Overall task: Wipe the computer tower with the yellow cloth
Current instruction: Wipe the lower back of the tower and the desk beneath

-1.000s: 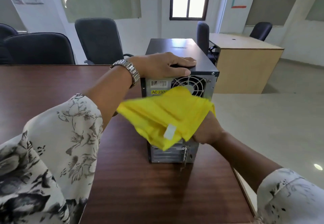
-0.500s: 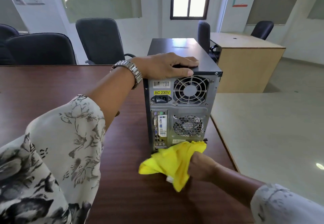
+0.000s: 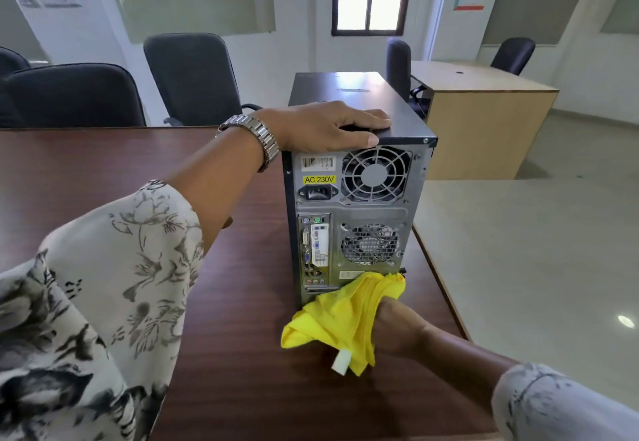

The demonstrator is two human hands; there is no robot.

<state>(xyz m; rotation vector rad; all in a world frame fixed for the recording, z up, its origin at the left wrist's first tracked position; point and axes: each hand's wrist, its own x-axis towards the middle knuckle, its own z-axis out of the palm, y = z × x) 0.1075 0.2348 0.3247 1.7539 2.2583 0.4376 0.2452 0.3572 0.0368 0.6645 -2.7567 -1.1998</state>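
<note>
A black computer tower (image 3: pixel 359 195) stands upright on the dark wooden table (image 3: pixel 224 337), its grey rear panel with fans and ports facing me. My left hand (image 3: pixel 328 126) lies flat on the rear edge of the tower's top, fingers spread, a metal watch on the wrist. My right hand (image 3: pixel 397 330) grips the bunched yellow cloth (image 3: pixel 342 319) and presses it against the bottom right of the rear panel. A white tag hangs from the cloth. The cloth hides the panel's lowest part.
The table's right edge (image 3: pixel 439 278) runs close beside the tower, with tiled floor beyond. Dark office chairs (image 3: pixel 193 77) line the table's far side. A light wooden desk (image 3: pixel 484 119) with two chairs stands behind the tower on the right.
My right hand has swept the yellow cloth down the rear panel from the top fan to the bottom, uncovering the panel. The left hand has stayed on top.
</note>
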